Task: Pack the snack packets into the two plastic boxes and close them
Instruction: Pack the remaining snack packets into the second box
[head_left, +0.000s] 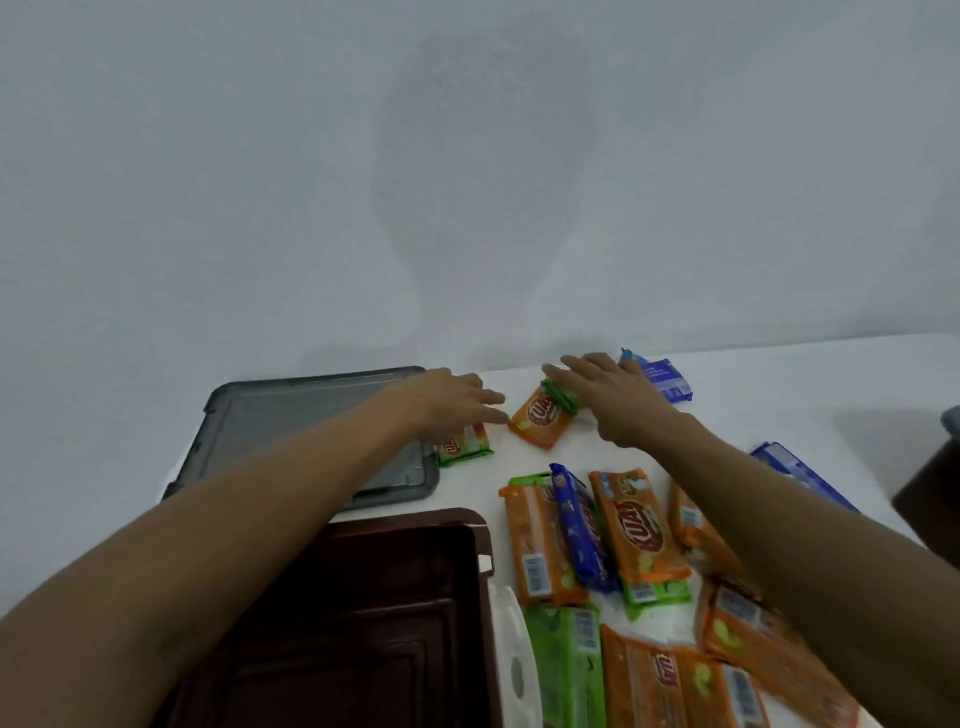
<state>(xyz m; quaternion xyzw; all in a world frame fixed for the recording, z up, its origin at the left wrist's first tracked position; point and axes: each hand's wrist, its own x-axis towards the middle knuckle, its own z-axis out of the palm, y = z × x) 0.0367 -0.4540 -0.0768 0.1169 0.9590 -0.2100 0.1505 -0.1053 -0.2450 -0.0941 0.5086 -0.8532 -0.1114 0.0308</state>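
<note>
1. At the far left a grey plastic lid (291, 431) lies flat on the white table (779, 384).
2. Near it, at the near left, stands the dark brown box (374, 623), open at the top. A white plastic piece (514, 665) lies against its right wall.
3. The left hand (457, 402) reaches over the lid's right corner. Its fingers are stretched out flat and grasp nothing, and the palm covers most of a small orange-green packet (467, 448).
4. Just right of those fingertips an orange packet (537, 421) lies tilted on the table.
5. The right hand (610, 397) is spread open, with straight fingers resting on that packet's green far end.
6. Behind this hand, at the far edge, lies a blue packet (667, 379).
7. At the near right a heap of packets (623, 545), orange, green and blue, lies loose on the table beside the box.
</note>
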